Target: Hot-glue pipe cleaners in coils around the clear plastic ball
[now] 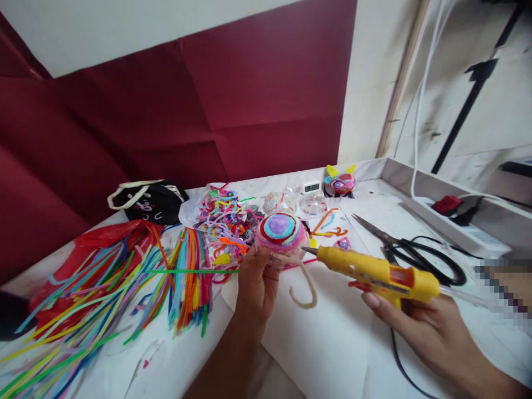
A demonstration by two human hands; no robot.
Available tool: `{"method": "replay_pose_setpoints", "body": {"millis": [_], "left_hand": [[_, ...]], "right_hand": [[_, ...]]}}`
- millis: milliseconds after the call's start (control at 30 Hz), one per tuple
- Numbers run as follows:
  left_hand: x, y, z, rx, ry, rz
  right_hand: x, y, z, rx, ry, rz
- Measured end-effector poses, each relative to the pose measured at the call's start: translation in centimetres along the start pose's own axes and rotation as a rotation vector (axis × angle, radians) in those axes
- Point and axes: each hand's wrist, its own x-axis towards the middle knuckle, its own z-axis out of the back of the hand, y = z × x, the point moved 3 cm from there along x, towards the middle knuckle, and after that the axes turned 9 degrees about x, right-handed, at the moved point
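Observation:
My left hand (260,280) is closed around a ball (279,231) covered in coiled pipe cleaners, with a purple centre and turquoise, red and pink rings. From the ball's lower side hangs a loose beige pipe cleaner (308,282), its end curled. My right hand (419,324) grips a yellow hot glue gun (374,271), its nozzle pointing left, close to the ball's right side; whether it touches I cannot tell. Behind the glue gun lie large black-handled scissors (399,244).
Bundles of coloured pipe cleaners (191,282) and a red plastic bag (83,255) are on the left. Cut scraps (226,213) pile up behind the ball. A decorated ball with yellow horns (339,182), a small digital display (311,188) and a white power strip (461,224) stand farther back.

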Motion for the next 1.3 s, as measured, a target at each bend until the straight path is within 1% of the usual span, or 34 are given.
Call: {"method": "replay_pose_setpoints", "body": {"millis": [100, 167, 233, 367, 467, 600, 700, 833, 933, 1000, 1133, 1300], "left_hand": [[-0.3, 0.2, -0.4, 0.012, 0.013, 0.014], [-0.5, 0.2, -0.7, 0.015, 0.025, 0.021], [-0.7, 0.3, -0.8, 0.015, 0.033, 0.025], [-0.9, 0.5, -1.0, 0.014, 0.047, 0.025], [-0.9, 0.6, -1.0, 0.012, 0.061, 0.025], [-1.0, 0.6, -1.1, 0.007, 0.076, 0.025], [-1.1, 0.7, -1.2, 0.002, 0.092, 0.033], [-1.3, 1.0, -1.4, 0.006, 0.107, 0.036], [-1.4, 1.2, -1.5, 0.021, 0.116, 0.034], [-1.5, 1.2, -1.5, 0.029, 0.115, 0.027], [-1.5, 1.2, -1.5, 0.041, 0.11, 0.003], [-1.5, 1.2, -1.6, 0.079, 0.119, -0.04]], "right_hand": [[-0.3, -0.1, -0.3, -0.006, 0.049, 0.116], [-0.6, -0.5, -0.4, -0.025, 0.084, 0.141], [-1.0, -1.0, -0.3, -0.046, 0.087, 0.113], [-1.8, -2.1, -0.1, -0.025, 0.103, -0.025], [-2.0, -2.1, -0.4, -0.04, 0.149, -0.056], [-2.2, -1.8, -0.6, -0.101, 0.12, -0.071], [-2.5, -2.1, -0.6, -0.111, 0.118, -0.081], [-2.4, -2.5, -0.4, -0.171, 0.15, 0.011], [-2.2, -2.1, -0.3, -0.242, 0.133, 0.118], [-2.3, -1.6, -0.5, -0.27, 0.119, 0.143], [-2.5, -1.0, -0.7, -0.317, 0.058, 0.113], [-2.5, -1.0, -0.9, -0.295, 0.074, 0.09]]}}
